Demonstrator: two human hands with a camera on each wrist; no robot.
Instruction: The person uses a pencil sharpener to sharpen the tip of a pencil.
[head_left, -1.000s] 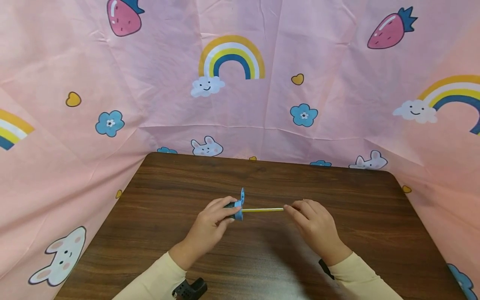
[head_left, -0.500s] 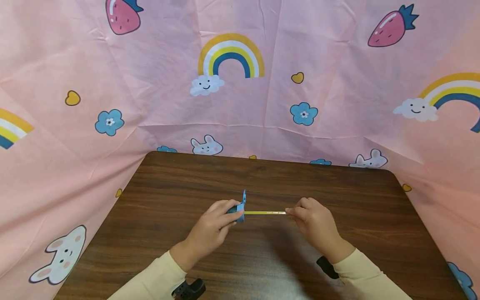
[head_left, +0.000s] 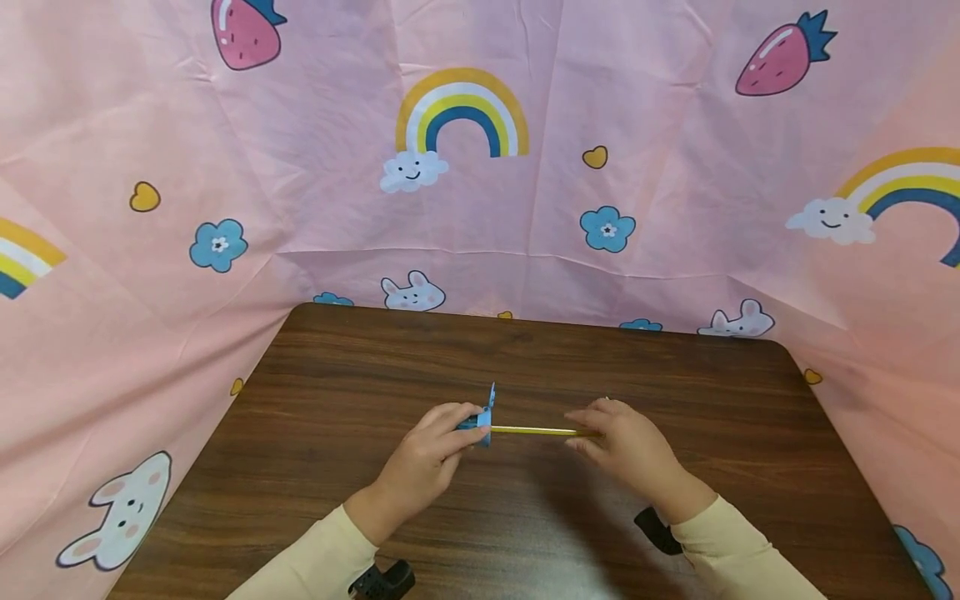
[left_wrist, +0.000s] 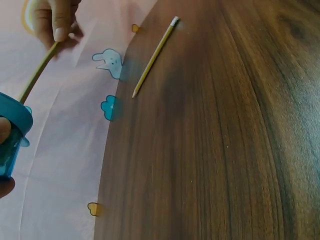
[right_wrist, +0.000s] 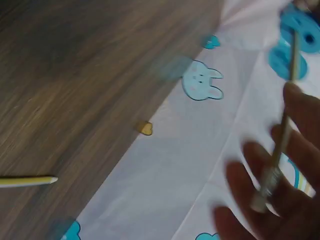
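Note:
My left hand [head_left: 420, 450] grips a blue pencil sharpener [head_left: 484, 427], its round lid flipped up. A yellow pencil [head_left: 536, 431] sticks out of the sharpener's face to the right, its tip hidden inside. Around the pencil's far end, my right hand [head_left: 633, 450] has its thumb and fingers parted. In the right wrist view the pencil's eraser end [right_wrist: 261, 200] lies across the spread, blurred fingers. The sharpener's translucent blue body [left_wrist: 9, 152] shows in the left wrist view between fingertips.
A second yellow pencil [left_wrist: 155, 57] with a white eraser lies on the dark wooden table [head_left: 375, 358]; the right wrist view shows only its pointed end [right_wrist: 45, 180]. A pink patterned cloth [head_left: 337, 200] hangs around the table's back and sides.
My right hand's pinch on the pencil's end has loosened, and its fingers have spread and slid along the pencil. The sharpener has shifted slightly right and toward me, still in my left hand.

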